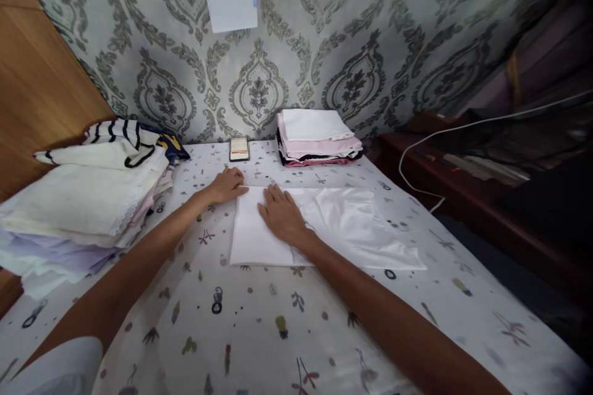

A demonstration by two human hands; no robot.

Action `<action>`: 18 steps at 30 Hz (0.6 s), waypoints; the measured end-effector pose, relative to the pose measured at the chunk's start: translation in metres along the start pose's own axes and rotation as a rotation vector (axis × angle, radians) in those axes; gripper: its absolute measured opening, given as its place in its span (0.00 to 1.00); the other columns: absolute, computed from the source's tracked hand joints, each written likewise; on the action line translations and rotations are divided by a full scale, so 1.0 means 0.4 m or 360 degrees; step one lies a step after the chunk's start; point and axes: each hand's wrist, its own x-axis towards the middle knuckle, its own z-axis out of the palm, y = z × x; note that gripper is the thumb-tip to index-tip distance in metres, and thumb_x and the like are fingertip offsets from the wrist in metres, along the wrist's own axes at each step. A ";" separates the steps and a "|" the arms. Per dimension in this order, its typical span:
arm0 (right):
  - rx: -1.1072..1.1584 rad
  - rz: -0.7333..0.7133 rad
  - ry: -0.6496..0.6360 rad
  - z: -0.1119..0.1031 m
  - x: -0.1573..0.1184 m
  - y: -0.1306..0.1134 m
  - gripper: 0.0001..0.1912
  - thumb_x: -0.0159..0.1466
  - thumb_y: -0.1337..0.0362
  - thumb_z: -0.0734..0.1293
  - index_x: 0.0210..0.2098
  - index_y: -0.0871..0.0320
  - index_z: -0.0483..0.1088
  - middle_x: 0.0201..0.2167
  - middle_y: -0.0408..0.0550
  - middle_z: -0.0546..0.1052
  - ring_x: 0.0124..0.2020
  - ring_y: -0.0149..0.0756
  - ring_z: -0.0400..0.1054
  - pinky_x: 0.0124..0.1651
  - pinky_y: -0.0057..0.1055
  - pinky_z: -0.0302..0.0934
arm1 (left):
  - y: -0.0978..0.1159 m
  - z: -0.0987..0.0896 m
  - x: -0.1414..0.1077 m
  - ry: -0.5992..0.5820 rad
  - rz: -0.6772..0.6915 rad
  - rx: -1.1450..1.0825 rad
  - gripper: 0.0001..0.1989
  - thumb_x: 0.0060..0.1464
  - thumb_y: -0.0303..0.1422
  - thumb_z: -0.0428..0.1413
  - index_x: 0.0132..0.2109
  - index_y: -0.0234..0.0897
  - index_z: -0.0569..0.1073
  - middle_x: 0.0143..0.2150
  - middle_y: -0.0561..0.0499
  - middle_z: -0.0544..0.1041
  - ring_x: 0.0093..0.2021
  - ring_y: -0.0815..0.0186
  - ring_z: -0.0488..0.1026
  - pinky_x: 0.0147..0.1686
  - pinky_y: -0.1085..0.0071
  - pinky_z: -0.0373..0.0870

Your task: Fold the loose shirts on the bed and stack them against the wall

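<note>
A white cloth [347, 228] lies spread on the patterned bed sheet [250, 327], its left part folded over smooth and its right part wrinkled. My left hand [228, 186] touches the cloth's far left corner, fingertips on the edge; whether they pinch it is hard to make out. On the folded part, my right hand [282, 215] rests flat with its fingers stretched out, holding nothing.
Piled clothes [78, 197] lie at the left by a wooden headboard [41, 86]. Near the wall are a small dark-edged box [239, 149] and a folded stack [319, 136]. A white cable [486, 118] hangs over a dark red surface [463, 197] at the right.
</note>
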 end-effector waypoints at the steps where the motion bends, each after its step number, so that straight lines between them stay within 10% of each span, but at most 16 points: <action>1: -0.0001 0.0006 -0.0005 -0.002 -0.001 -0.001 0.27 0.73 0.59 0.52 0.66 0.68 0.60 0.69 0.65 0.59 0.72 0.49 0.48 0.70 0.49 0.45 | 0.013 0.002 -0.016 0.0059 -0.0048 0.0050 0.14 0.59 0.42 0.52 0.39 0.35 0.74 0.52 0.40 0.72 0.54 0.50 0.66 0.53 0.51 0.66; 5: 0.0006 0.0034 -0.0037 -0.012 -0.002 -0.009 0.27 0.73 0.60 0.52 0.66 0.69 0.60 0.69 0.65 0.59 0.73 0.48 0.47 0.70 0.49 0.44 | 0.091 0.030 -0.090 0.0319 -0.0047 0.0112 0.20 0.65 0.39 0.45 0.58 0.32 0.67 0.61 0.35 0.68 0.65 0.50 0.61 0.61 0.50 0.60; 11: -0.0004 0.0050 -0.0052 -0.011 -0.002 -0.012 0.28 0.73 0.61 0.52 0.66 0.72 0.59 0.70 0.66 0.58 0.73 0.49 0.46 0.70 0.49 0.44 | 0.180 0.075 -0.208 -0.0243 0.0042 0.0088 0.36 0.67 0.52 0.34 0.73 0.33 0.47 0.76 0.39 0.45 0.76 0.54 0.39 0.71 0.53 0.39; 18: 0.0023 0.0039 -0.0042 -0.024 -0.005 -0.016 0.27 0.73 0.61 0.52 0.65 0.69 0.60 0.70 0.64 0.59 0.73 0.48 0.47 0.70 0.49 0.45 | 0.178 0.056 -0.271 -0.0282 -0.0096 0.0094 0.43 0.64 0.58 0.35 0.75 0.35 0.42 0.76 0.40 0.39 0.76 0.52 0.35 0.71 0.49 0.36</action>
